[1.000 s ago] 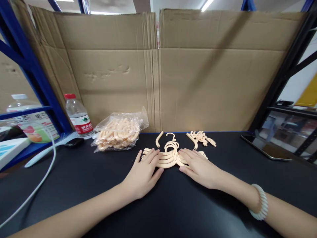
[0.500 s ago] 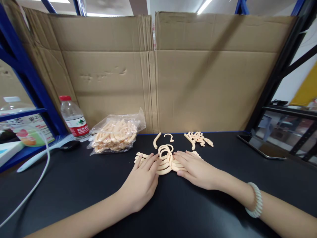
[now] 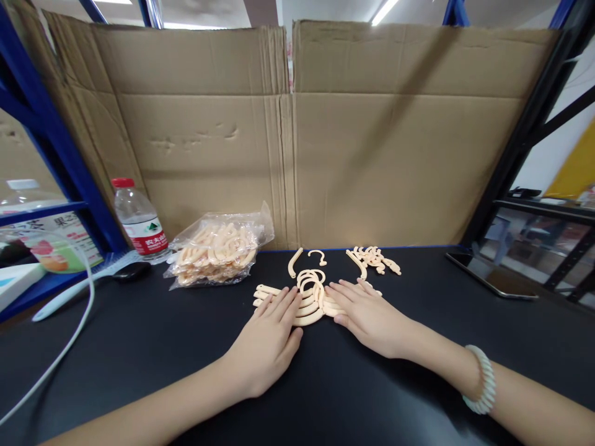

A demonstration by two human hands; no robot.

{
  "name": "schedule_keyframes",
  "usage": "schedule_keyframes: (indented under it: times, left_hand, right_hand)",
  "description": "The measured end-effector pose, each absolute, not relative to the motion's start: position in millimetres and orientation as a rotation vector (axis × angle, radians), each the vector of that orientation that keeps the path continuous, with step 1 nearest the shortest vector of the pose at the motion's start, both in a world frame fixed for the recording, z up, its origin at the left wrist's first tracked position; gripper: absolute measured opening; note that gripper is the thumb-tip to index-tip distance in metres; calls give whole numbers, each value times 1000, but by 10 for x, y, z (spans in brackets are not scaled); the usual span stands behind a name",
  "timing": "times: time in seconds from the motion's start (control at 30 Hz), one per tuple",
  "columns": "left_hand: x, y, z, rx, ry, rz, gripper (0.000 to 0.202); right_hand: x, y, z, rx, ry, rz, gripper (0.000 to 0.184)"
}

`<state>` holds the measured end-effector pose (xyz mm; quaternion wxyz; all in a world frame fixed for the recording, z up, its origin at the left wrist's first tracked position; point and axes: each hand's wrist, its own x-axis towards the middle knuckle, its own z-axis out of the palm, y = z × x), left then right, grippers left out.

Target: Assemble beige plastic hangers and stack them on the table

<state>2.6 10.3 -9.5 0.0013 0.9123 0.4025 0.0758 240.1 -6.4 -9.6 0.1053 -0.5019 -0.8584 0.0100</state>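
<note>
At the lower centre of the frame in the head view, a fanned stack of pale peach, curved plastic hangers lies on a smooth black tabletop, its rounded hooks overlapping toward the top. The person's bare left hand rests palm down over the left arms of the stack, its fingers stretched out flat rather than curled round anything; several hanger ends poke out past its upper left side. The bare right hand lies across the right arms in the same way, fingers extended and gripping nothing. A pale green, coiled band circles the right wrist, at the lower right.

Just above the stack lie a slim, curved peach bar, a small peach hook and a second slim peach bar, the last just beside a little heap of short, knobbly peach pieces. Left of centre stands a clear, crinkled plastic bag filled with more peach pieces. Farther left are a clear plastic bottle with a red cap and a looping white cable. At the right edge of the tabletop lies a flat, dark-screened device. Tall brown cardboard sheets fill the upper part of the frame.
</note>
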Motion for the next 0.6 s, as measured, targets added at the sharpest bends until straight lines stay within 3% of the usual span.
schedule_keyframes:
  times: [0.3,0.6]
  left_hand:
    - [4,89,-129,2852,1230,289,58]
    - [26,10,-93,2893,1141,609,51]
  right_hand:
    - [2392,-63,-111,-1477,-2513,12,51]
    - [2409,-57,-81,-1471,-2483,40,53]
